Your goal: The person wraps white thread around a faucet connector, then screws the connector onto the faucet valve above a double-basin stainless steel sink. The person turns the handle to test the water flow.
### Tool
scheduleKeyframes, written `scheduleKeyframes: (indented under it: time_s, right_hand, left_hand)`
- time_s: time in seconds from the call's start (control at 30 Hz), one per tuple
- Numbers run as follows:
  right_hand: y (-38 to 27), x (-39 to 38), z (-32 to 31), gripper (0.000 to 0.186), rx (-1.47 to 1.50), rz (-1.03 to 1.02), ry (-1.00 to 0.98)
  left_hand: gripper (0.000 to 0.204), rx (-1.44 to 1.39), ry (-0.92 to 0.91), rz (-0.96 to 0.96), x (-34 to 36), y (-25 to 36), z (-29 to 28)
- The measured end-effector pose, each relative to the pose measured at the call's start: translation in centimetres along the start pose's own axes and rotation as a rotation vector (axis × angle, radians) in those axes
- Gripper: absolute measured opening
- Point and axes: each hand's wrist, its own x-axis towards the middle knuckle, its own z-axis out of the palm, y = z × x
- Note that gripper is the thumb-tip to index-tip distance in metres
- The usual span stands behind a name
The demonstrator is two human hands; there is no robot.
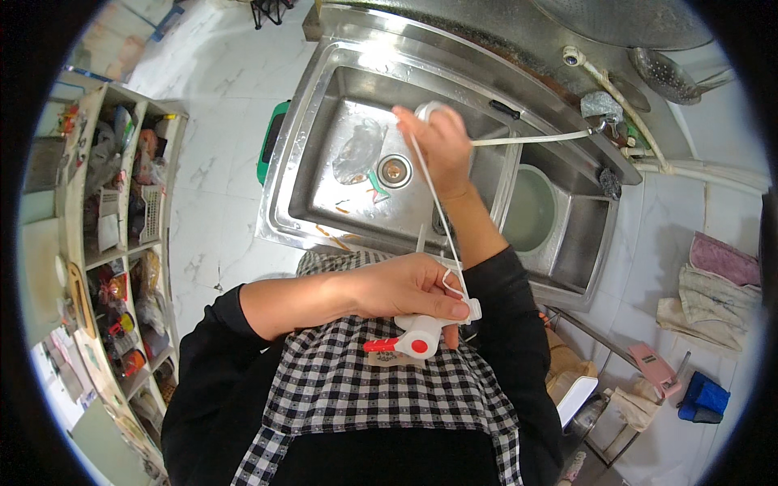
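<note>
My left hand [397, 287] is closed around a white plastic tap [423, 336] with a red lever, held in front of my apron. A narrow white strip of tape [433, 190] stretches from the tap's end up to my right hand [442, 150]. A short loop of the strip curls beside my left thumb. Over the sink [296, 134], my right hand is closed on a small white tape roll [428, 109], partly hidden by the fingers. The strip looks taut between both hands.
In the sink lie a clear plastic bag [361, 154] and a green scrap [378, 186] near the drain [395, 171]. A thin white spout [535, 139] reaches in from the right. The right basin holds a round tub [531, 206]. Crowded shelves [121, 211] stand at left.
</note>
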Motion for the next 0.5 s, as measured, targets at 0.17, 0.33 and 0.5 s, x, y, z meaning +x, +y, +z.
scheduleKeyframes:
  time_s: [0.17, 0.33, 0.5]
  right_hand:
    - [2.1, 4.9, -3.3, 0.030, -0.131, -0.158, -0.004]
    - [1.8, 9.6, -5.6, 0.030, -0.159, -0.478, -0.012]
    - [-1.4, 14.5, -10.0, 0.025, -0.122, -0.427, -0.372]
  left_hand:
    - [0.027, 0.016, 0.021, -0.022, 0.4, -0.2, -0.4]
    - [0.033, 0.047, -0.012, 0.013, 1.1, -0.2, -0.3]
    - [0.036, 0.161, 0.091, 0.008, 1.9, -0.9, 0.0]
